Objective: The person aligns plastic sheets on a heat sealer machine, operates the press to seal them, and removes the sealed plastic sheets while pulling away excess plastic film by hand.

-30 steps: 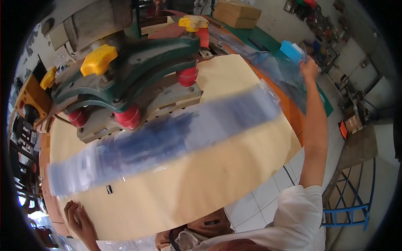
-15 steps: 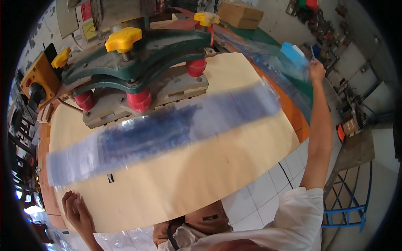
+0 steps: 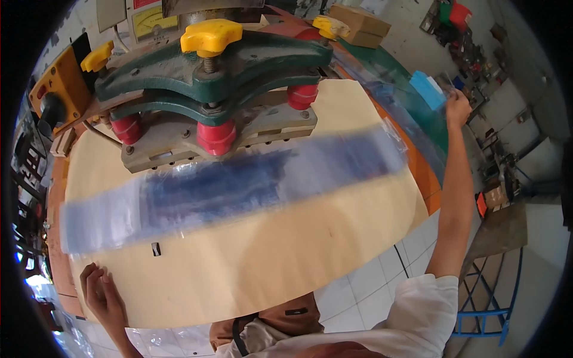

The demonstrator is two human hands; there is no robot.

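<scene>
My right hand (image 3: 458, 108) is stretched far out to the right, fingers closed on a thin, see-through plastic piece (image 3: 443, 82). Just left of it lies a light-blue item with a white part (image 3: 426, 90); its kind is unclear. At the lower left, my left hand (image 3: 102, 291) rests by the edge of a tan sheet (image 3: 286, 256), fingers loosely bent and apart, nothing visible in them. Across the sheet runs a long band of clear and blue plastic (image 3: 221, 191), blurred. A small black-and-silver piece (image 3: 156, 249) lies below the band.
A green press head (image 3: 215, 77) with yellow knobs (image 3: 211, 37) and red spacers (image 3: 217, 138) hangs over the far part of the sheet. An orange control box (image 3: 65, 98) is at left. A cardboard box (image 3: 359, 25) stands at the back; a blue metal frame (image 3: 483, 315) stands at right.
The view has shifted slightly, so the press sits higher and further right. My right hand is a little lower, still holding the plastic piece. My left hand stays by the sheet's edge.
</scene>
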